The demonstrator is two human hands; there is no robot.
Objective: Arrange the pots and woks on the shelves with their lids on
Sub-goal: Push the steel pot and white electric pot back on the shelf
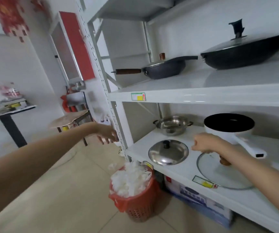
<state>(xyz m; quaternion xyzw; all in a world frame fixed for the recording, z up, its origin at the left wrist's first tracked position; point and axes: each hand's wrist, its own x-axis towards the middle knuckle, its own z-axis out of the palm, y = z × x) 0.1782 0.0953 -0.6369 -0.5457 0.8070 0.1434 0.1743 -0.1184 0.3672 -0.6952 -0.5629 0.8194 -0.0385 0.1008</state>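
Note:
On the lower shelf (177,174) lie a steel lid (168,152) with a black knob and a glass lid (222,172) with a wooden knob. Behind them stand an uncovered steel pot (173,125) and an uncovered white saucepan (228,127) with a black inside. My right hand (206,142) hovers over the glass lid's far rim, fingers curled, holding nothing that I can see. My left hand (107,134) hangs open beside the shelf's upright post. The upper shelf (202,95) carries a small dark wok (164,68) and a large black wok (246,51), both with lids on.
A red basket (135,204) stuffed with white plastic bags stands on the floor at the shelf's corner. A blue and white carton (201,204) sits under the lower shelf. A dark table (6,113) with clutter is at the far left.

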